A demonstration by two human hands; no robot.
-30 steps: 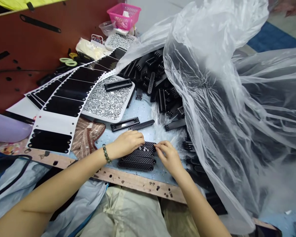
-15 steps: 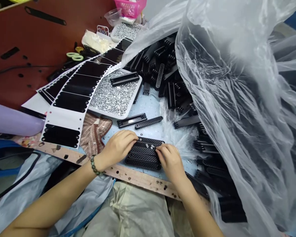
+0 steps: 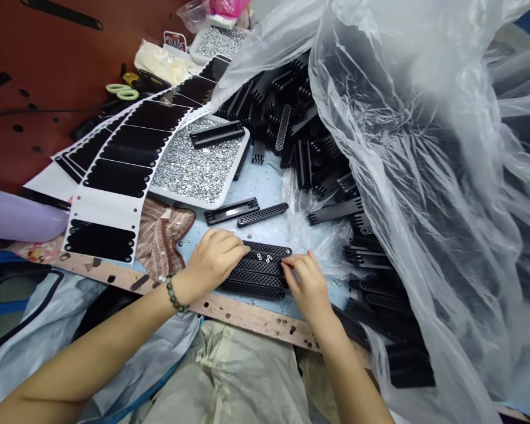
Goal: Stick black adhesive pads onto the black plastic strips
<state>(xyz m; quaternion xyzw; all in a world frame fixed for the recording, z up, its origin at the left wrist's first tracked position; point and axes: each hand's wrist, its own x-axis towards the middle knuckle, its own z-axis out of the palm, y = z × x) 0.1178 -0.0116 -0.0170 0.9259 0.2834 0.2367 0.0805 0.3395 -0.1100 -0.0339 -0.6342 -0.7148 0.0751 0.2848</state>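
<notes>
Across the right half, a big clear plastic bag [image 3: 424, 176] spills a pile of black finned parts [image 3: 309, 159] onto the blue table top [image 3: 265, 185]; on the left, fanned sheets of black stickers [image 3: 119, 171], then a white tray [image 3: 183, 201] full of tiny washers. At the near edge sits a stack of grille strips [image 3: 258, 275] — left hand [image 3: 214, 259] curled over its left end, fingers together, pressing down; right hand [image 3: 307, 285] touching its right end, thumb and forefinger pinched, can't tell if on a washer or the strip's edge. A few loose washers [image 3: 265, 257] lie on the top strip, between both hands. Judgement: keep the left hand's pressure steady so the stack doesn't slide, fingertips only — washers likely roll off easily
</notes>
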